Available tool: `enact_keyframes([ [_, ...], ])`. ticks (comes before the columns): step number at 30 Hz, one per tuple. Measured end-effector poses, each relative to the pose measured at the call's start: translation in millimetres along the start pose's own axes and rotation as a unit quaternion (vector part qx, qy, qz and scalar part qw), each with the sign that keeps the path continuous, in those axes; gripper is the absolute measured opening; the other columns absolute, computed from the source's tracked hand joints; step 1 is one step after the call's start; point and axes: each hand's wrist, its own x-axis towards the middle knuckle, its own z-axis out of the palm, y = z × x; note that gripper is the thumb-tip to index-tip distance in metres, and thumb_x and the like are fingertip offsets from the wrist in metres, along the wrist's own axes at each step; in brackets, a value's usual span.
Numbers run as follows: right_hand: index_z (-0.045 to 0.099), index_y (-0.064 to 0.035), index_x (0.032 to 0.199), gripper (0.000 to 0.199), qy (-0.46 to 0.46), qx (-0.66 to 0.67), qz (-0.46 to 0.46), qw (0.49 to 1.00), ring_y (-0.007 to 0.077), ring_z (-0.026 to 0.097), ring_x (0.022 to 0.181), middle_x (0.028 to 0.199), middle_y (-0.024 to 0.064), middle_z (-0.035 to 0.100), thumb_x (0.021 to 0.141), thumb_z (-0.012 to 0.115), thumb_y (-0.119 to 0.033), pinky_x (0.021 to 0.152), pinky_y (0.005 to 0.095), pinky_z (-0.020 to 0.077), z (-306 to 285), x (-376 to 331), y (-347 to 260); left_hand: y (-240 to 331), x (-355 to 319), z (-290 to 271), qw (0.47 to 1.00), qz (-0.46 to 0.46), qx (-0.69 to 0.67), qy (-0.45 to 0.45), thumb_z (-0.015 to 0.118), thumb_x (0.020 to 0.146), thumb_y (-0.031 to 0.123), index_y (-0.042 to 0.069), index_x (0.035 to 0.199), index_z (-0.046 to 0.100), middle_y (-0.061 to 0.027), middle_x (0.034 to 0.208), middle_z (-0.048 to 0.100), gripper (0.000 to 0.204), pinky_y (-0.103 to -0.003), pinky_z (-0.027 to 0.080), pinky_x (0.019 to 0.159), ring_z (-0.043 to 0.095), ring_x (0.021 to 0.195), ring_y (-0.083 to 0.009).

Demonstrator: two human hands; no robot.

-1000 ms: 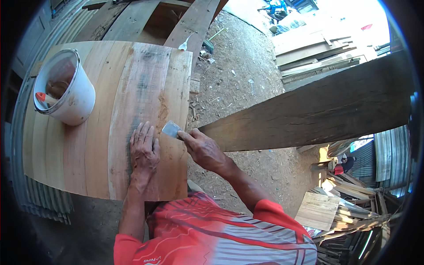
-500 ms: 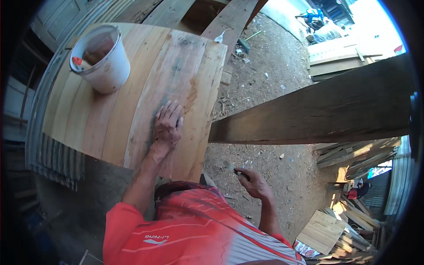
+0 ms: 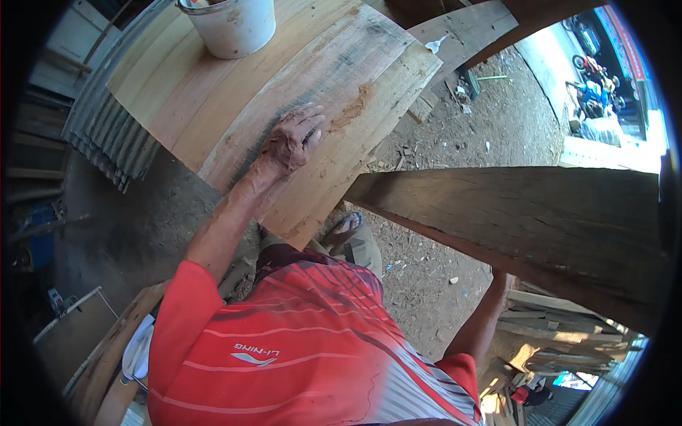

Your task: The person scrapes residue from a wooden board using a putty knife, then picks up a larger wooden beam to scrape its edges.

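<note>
My left hand [image 3: 293,136] rests on a panel of joined wooden planks [image 3: 305,206], fingers stretched out and slightly bent over its surface. Beside the fingers, a streak of brown filler or dust [image 3: 353,106] marks the wood. At the panel's far edge stands a white plastic bucket [image 3: 238,30], with part of something orange showing at its rim. Only my right forearm [image 3: 484,316] can be seen; a thick dark wooden beam [image 3: 518,227] hides the hand and anything in it.
Corrugated sheets [image 3: 117,145] are stacked under the panel's left side. A small white object [image 3: 436,45] lies on a plank beyond the far right corner. Stacked lumber [image 3: 554,330] and another person [image 3: 531,395] are at the lower right. Wood scraps litter the dirt floor [image 3: 426,298].
The view has shifted, moving panel and bucket in the picture. My left hand stays on the wood. My right hand, holding a small flat-bladed tool earlier, has gone behind the beam.
</note>
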Motion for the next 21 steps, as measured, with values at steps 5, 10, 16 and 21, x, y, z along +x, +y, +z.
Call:
enact_keyframes([
  [5, 0.069, -0.0010, 0.132, 0.038, -0.017, 0.002, -0.082, 0.997, 0.0155, 0.065, 0.076, 0.087, 0.0077, 0.070, 0.104, 0.064, -0.026, 0.068, 0.0317, 0.0543, 14, 82, -20, -3, -8, -11, 0.998, -0.037, -0.032, -0.030, 0.060, 0.099, 0.010, -0.001, 0.125, 0.072, -0.0192, 0.136, 0.071, 0.031, -0.047, 0.047, 0.118, 0.062, 0.135, -0.0372],
  [10, 0.069, -0.0012, 0.132, 0.038, -0.051, -0.008, -0.152, 0.987, 0.0161, 0.066, 0.077, 0.088, 0.0082, 0.071, 0.103, 0.064, -0.026, 0.069, 0.0323, 0.0548, 23, 117, -36, 44, 13, -16, 0.967, -0.248, -0.046, 0.028, 0.058, 0.109, 0.027, 0.003, 0.140, 0.064, -0.0202, 0.135, 0.072, 0.039, -0.043, 0.053, 0.109, 0.068, 0.127, -0.0354],
  [16, 0.070, -0.0013, 0.131, 0.037, -0.078, -0.003, -0.214, 0.974, 0.0168, 0.067, 0.078, 0.089, 0.0089, 0.071, 0.103, 0.065, -0.026, 0.070, 0.0329, 0.0555, 22, 131, -62, 183, -20, 8, 0.966, -0.194, -0.134, 0.103, 0.062, 0.107, 0.028, 0.004, 0.137, 0.067, -0.0223, 0.134, 0.071, 0.038, -0.042, 0.052, 0.110, 0.068, 0.127, -0.0353],
  [21, 0.070, -0.0015, 0.131, 0.037, -0.120, 0.001, -0.282, 0.952, 0.0173, 0.068, 0.080, 0.090, 0.0095, 0.072, 0.103, 0.065, -0.025, 0.071, 0.0334, 0.0560, 28, 125, -94, 263, -37, 49, 0.938, -0.210, -0.271, 0.044, 0.051, 0.110, 0.049, 0.004, 0.149, 0.058, -0.0230, 0.149, 0.061, 0.059, -0.046, 0.042, 0.120, 0.056, 0.142, -0.0376],
])
